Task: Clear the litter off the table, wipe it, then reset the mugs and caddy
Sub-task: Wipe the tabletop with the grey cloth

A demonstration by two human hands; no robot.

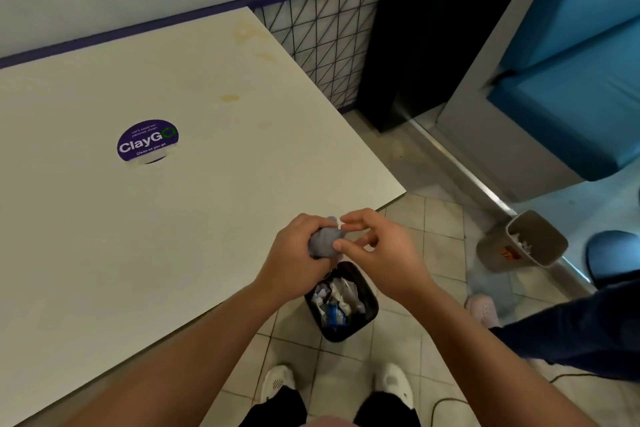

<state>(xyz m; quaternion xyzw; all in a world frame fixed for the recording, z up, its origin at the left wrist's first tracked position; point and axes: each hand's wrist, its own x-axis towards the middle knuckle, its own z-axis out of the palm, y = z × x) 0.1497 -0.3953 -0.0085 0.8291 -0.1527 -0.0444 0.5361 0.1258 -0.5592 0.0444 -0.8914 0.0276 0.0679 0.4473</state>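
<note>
Left hand [298, 246], just below the middle of the frame, has its fingers curled round a bunched grey cloth [325, 240], gripping it at the near edge of the counter [207, 184]. Right hand [377, 246] sits just beside it, fingers loosely spread and bent, the thumb and a fingertip touching the cloth's right side without closing on it. Both hands hang above a small black bin [341, 302] on the tiled floor [440, 225], directly beneath them in the frame; the bin holds crumpled wrappers and paper litter [334, 298] (one blue piece among the white and silver).

Filling the left half of the frame, the pale counter carries a round purple sticker [147, 141] reading "ClayGo" left of centre, and yellowish stains [230, 98] toward its upper right corner. At the right edge, a grey bin [523, 241] with some white scraps inside leans near a metal floor rail. White shoes [277, 381] show at the bottom, and a dark blue sleeve [571, 329] enters from lower right.
</note>
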